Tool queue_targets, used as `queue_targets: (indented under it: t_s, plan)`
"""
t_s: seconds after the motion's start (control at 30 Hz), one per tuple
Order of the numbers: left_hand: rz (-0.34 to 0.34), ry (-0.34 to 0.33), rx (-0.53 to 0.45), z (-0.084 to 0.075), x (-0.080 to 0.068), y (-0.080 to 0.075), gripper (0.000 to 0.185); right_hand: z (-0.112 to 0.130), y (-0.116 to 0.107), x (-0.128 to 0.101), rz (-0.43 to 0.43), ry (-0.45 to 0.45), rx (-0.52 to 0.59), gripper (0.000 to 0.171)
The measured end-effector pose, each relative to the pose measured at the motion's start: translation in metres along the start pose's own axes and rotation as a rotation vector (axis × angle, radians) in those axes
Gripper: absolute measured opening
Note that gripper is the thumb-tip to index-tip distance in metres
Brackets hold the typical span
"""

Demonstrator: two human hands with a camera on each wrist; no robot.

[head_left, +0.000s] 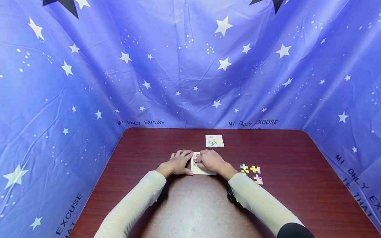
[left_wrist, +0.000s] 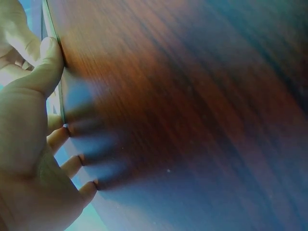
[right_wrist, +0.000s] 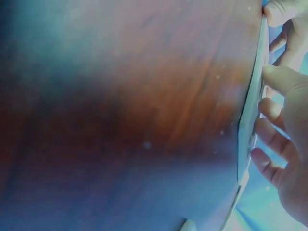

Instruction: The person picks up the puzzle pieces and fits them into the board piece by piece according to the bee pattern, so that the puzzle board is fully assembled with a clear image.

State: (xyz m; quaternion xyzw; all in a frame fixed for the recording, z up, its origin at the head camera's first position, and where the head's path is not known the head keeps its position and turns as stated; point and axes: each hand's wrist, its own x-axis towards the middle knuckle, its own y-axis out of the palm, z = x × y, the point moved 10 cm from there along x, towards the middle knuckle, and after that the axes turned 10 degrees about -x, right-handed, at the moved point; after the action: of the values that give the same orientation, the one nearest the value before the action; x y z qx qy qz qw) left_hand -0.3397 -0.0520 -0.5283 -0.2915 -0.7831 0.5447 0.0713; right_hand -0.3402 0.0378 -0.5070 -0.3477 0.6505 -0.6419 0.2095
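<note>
Nearest: two pale sleeves [head_left: 132, 201] over the desk [head_left: 190, 211]. Loose puzzle pieces [head_left: 258, 179] lie in a small group right of the right wrist, apart from the board.

White puzzle board [head_left: 205, 171] sits flat mid-desk, between the hands. Left hand [head_left: 179, 162]: wide grip, fingers spread, thumb at the board's left edge, pinching nothing. Right hand [head_left: 212, 161]: narrow grip, fingers bent over the board's upper area; can't tell if a piece is in it, fingertips are partly hidden.

Reads as fine right-hand work on the board with the left bracing. To do it well: side pressure only from the left so the board can't skid; line up tab and socket before pushing; press straight down; lift the right palm to see the seam. Forcing could pop neighbours.

Beyond: picture card [head_left: 214, 140], handy reference, then starry curtain [head_left: 184, 82].
</note>
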Motion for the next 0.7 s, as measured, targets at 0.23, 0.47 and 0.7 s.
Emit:
queue_targets:
  t_s: [0.23,0.47,0.7]
  plan:
    - [0.003,-0.002,0.011,0.0018,0.0036,0.0014,0.101,-0.0082,0.0013,0.0009,0.027,0.061,0.07,0.025]
    - [0.002,-0.006,0.015,0.0028,0.0028,-0.0013,0.101,-0.0064,0.001,0.0024,0.015,0.04,0.063,0.027]
    - [0.0,0.0,0.019,0.0022,0.0027,0.0036,0.1,-0.0102,0.0033,-0.0036,0.047,0.04,0.134,0.032]
